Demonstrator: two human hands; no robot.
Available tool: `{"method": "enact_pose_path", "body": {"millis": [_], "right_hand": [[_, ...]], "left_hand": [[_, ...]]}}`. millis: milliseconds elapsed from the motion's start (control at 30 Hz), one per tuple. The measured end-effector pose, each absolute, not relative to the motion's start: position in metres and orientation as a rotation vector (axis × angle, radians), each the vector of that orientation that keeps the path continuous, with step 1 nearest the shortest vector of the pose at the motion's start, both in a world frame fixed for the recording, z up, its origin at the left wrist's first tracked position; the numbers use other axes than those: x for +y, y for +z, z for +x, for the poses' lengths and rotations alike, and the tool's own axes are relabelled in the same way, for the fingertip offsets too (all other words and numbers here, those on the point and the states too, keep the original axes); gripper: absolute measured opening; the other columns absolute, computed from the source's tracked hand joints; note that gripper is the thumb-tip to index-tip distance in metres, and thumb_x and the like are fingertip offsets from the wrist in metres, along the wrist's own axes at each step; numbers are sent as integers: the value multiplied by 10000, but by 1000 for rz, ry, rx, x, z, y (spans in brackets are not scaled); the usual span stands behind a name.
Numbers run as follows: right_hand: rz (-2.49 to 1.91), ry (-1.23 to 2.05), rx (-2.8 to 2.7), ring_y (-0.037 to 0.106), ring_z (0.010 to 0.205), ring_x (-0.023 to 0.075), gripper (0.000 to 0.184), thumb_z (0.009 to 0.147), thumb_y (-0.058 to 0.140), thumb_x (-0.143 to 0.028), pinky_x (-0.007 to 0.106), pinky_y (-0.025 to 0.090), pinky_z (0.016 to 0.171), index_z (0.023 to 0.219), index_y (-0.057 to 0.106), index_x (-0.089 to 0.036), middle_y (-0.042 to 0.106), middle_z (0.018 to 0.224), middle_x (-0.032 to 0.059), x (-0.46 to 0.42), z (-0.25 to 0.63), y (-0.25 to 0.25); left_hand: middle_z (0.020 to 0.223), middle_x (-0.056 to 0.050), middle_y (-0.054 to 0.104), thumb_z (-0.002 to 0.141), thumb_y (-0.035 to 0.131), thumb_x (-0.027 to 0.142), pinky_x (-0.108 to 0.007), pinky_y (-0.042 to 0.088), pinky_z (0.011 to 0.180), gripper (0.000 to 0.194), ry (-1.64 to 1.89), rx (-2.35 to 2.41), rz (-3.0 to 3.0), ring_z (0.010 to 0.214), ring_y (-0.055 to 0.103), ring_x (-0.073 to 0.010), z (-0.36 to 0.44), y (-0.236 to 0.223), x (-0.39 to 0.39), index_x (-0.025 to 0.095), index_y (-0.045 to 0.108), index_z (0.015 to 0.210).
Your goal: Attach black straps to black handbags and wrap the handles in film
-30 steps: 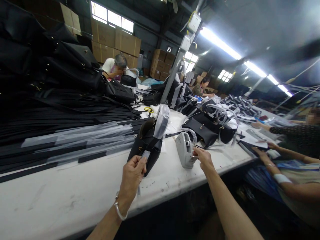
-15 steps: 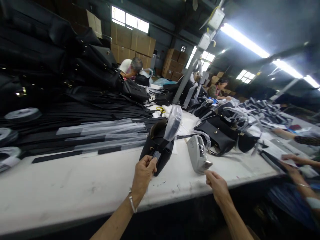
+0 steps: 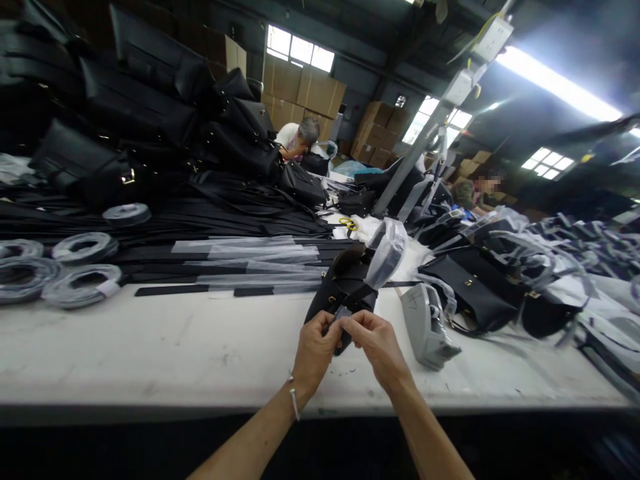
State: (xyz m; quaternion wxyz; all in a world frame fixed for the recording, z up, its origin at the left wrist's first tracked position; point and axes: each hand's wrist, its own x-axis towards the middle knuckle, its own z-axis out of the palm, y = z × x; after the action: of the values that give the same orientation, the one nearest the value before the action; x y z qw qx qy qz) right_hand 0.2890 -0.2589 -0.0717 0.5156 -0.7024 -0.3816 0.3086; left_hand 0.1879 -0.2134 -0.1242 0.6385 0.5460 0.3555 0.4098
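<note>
A small black handbag [image 3: 325, 293] stands on the white table, its handle [image 3: 387, 250] wrapped in clear plastic. In front of it, my left hand [image 3: 316, 350] is closed in a pinch on a dark strap end [image 3: 342, 312] partly covered with clear film. My right hand [image 3: 379, 343] meets it there, thumb and fingers pressed together at the strap; what they pinch is too small to make out. To the right of that hand sits a grey tape dispenser [image 3: 417, 320], apart from both hands.
Black straps [image 3: 240, 220], some wrapped in plastic, cover the table's left rear beside several coiled rolls [image 3: 83, 283]. Black bags [image 3: 150, 100] are piled behind. More bags [image 3: 460, 280] lie right. Yellow scissors [image 3: 349, 223] lie near a slanted post [image 3: 417, 157]. People work farther back.
My right hand has moved left from beside the tape dispenser to my left hand at the strap. My left hand keeps its pinch. The view has turned left.
</note>
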Motion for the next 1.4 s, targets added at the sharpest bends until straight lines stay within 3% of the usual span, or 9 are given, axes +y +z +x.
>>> {"method": "enact_pose_path", "body": {"millis": [233, 367, 600, 800, 1000, 1100, 1167, 1300, 1400], "right_hand": [[-1688, 626, -793, 369, 495, 93, 359, 674, 704, -466, 237, 292, 480, 542, 552, -168, 452, 485, -48, -252, 286, -92], [-1730, 615, -846, 376, 497, 96, 359, 672, 706, -475, 240, 303, 478, 558, 584, -158, 469, 492, -37, -254, 287, -90], [-1660, 860, -951, 528, 619, 137, 240, 671, 720, -358, 258, 417, 597, 748, 696, -132, 640, 639, 24, -266, 303, -92], [-1680, 812, -825, 519, 488, 126, 231, 620, 725, -346, 244, 402, 488, 659, 641, -135, 624, 542, 17, -258, 296, -100], [-1978, 529, -865, 509, 418, 135, 201, 638, 638, -367, 232, 360, 396, 604, 636, -169, 599, 474, 8, -249, 285, -95], [-1973, 553, -850, 445, 371, 105, 275, 659, 635, -395, 216, 294, 356, 509, 579, -172, 520, 395, -12, -254, 283, -97], [-1766, 787, -794, 356, 332, 66, 325, 700, 636, -423, 197, 235, 340, 522, 545, -167, 462, 371, -42, -261, 281, -98], [-1200, 1327, -624, 116, 305, 17, 248, 780, 626, -393, 159, 154, 327, 711, 603, -156, 291, 352, -127, -276, 276, -99], [-948, 1419, -524, -9, 316, 19, 253, 834, 578, -375, 140, 107, 313, 939, 645, -155, 180, 376, -155, -278, 270, -99]], "left_hand": [[529, 60, 481, 823, 556, 365, -173, 276, 425, 254, 935, 748, 1242, 432, 352, -54, 183, -128, -212, 166, 513, 671], [509, 67, 453, 835, 542, 410, -168, 255, 404, 303, 926, 719, 1163, 407, 329, -45, 179, -128, -211, 170, 490, 657], [476, 76, 415, 798, 532, 444, -167, 144, 325, 316, 774, 665, 859, 332, 245, -26, 182, -124, -209, 175, 470, 644], [439, 73, 423, 736, 561, 473, -156, 114, 308, 332, 650, 633, 768, 292, 219, -5, 178, -116, -213, 153, 529, 653], [412, 76, 399, 724, 570, 548, -160, 102, 299, 416, 670, 648, 747, 275, 215, -4, 182, -117, -222, 145, 533, 629], [412, 72, 408, 727, 563, 591, -162, 105, 298, 456, 709, 644, 733, 275, 228, -10, 185, -119, -227, 147, 525, 633], [427, 64, 428, 732, 559, 610, -165, 118, 299, 475, 760, 640, 748, 281, 246, -13, 186, -121, -228, 151, 507, 622], [453, 63, 438, 737, 578, 594, -167, 152, 309, 464, 791, 634, 790, 309, 272, -20, 187, -125, -226, 151, 502, 621], [452, 71, 409, 727, 602, 563, -167, 173, 328, 447, 777, 659, 766, 335, 283, -26, 187, -127, -224, 159, 472, 589]]}}
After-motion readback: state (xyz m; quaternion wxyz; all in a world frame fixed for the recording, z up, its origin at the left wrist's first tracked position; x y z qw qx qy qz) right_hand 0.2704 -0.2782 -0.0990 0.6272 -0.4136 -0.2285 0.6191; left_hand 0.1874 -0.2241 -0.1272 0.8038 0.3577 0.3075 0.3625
